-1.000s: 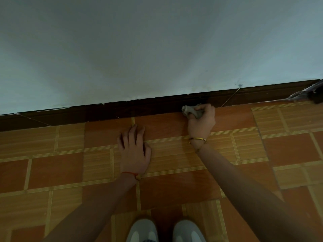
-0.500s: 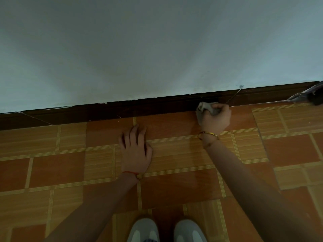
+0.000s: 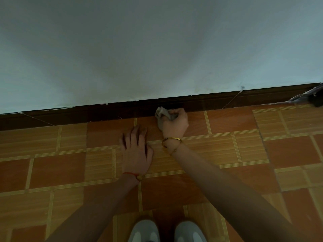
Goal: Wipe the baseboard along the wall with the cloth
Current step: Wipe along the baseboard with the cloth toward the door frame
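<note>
Closest to the person, at the near edge of the floor, stand two pale shoes. Both arms reach out from there toward the wall.

The left hand lies flat on the tiles with its fingers spread open. It holds nothing. It looks like it is propping the person up.

A little farther on, the right hand is closed in a fist around a small grey cloth. A gold bangle sits on that wrist. The cloth is bunched up and sticks out of the left side of the fist. It is pressed where the floor meets the baseboard.

The baseboard is a dark strip that runs along the far edge of the floor, under the pale wall. Some thin pale marks cross it.

This looks like the middle of a wiping stroke. To do it well, the person should keep the cloth pushed firmly on the board and slide it along in one smooth line. The top lip of the board needs a wipe too. The left hand should stay planted for balance. A dark thing lies at the far right edge, so the hand should slow down near it.
</note>
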`<action>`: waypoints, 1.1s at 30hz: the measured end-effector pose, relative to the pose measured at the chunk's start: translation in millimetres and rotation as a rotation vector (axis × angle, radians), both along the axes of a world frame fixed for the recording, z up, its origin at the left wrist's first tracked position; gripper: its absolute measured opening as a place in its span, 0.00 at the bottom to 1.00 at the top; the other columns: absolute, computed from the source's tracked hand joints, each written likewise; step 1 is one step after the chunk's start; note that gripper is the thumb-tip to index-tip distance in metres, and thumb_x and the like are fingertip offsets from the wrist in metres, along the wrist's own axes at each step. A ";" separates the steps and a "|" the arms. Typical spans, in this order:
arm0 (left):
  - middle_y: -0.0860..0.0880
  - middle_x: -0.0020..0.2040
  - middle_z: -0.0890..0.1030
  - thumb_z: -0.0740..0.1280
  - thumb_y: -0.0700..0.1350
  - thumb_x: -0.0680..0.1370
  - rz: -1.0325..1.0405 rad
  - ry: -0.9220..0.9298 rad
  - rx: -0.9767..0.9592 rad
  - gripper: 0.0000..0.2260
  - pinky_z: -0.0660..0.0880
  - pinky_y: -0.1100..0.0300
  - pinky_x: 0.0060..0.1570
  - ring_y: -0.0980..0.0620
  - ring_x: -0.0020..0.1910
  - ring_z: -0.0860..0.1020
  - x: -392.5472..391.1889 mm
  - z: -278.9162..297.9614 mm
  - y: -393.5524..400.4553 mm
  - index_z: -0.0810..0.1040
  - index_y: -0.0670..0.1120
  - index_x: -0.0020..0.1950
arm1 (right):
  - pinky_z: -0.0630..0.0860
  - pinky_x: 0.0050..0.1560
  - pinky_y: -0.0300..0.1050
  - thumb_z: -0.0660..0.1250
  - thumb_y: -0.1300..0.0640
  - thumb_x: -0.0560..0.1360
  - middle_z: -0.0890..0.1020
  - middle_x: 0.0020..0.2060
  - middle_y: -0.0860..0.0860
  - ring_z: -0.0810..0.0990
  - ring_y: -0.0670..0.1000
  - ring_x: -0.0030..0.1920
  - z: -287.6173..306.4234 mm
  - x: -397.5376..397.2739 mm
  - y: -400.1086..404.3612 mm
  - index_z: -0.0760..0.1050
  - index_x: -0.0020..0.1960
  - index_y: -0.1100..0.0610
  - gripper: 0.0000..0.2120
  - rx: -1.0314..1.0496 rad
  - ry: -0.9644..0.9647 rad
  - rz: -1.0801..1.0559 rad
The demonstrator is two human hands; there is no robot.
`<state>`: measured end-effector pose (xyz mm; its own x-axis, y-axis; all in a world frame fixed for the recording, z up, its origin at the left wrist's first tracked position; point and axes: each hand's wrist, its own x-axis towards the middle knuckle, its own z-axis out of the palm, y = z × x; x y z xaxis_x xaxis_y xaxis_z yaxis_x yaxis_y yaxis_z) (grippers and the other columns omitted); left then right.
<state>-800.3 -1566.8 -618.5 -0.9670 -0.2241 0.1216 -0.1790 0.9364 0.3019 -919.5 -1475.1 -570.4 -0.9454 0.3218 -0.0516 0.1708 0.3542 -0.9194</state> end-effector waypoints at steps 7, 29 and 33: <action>0.40 0.72 0.70 0.58 0.48 0.79 0.005 -0.004 0.037 0.23 0.60 0.34 0.71 0.38 0.71 0.68 -0.2 0.1 -0.1 0.71 0.43 0.73 | 0.76 0.51 0.39 0.72 0.66 0.66 0.80 0.48 0.54 0.76 0.48 0.48 28.4 -21.9 58.7 0.74 0.45 0.55 0.12 -0.055 0.030 -0.354; 0.41 0.72 0.70 0.57 0.49 0.79 0.005 -0.004 0.033 0.23 0.60 0.34 0.72 0.38 0.70 0.68 -0.1 -1.0 -1.1 0.71 0.44 0.73 | 0.77 0.47 0.43 0.73 0.65 0.66 0.79 0.44 0.52 0.76 0.47 0.43 45.4 -3.1 21.4 0.75 0.43 0.53 0.12 -0.132 0.065 -0.225; 0.41 0.73 0.70 0.57 0.49 0.80 0.005 -0.026 0.027 0.23 0.60 0.34 0.72 0.38 0.70 0.70 0.5 -1.5 -1.2 0.71 0.44 0.73 | 0.73 0.41 0.26 0.72 0.67 0.68 0.80 0.46 0.53 0.77 0.49 0.46 56.0 -29.8 78.0 0.76 0.47 0.61 0.09 -0.111 0.115 -0.440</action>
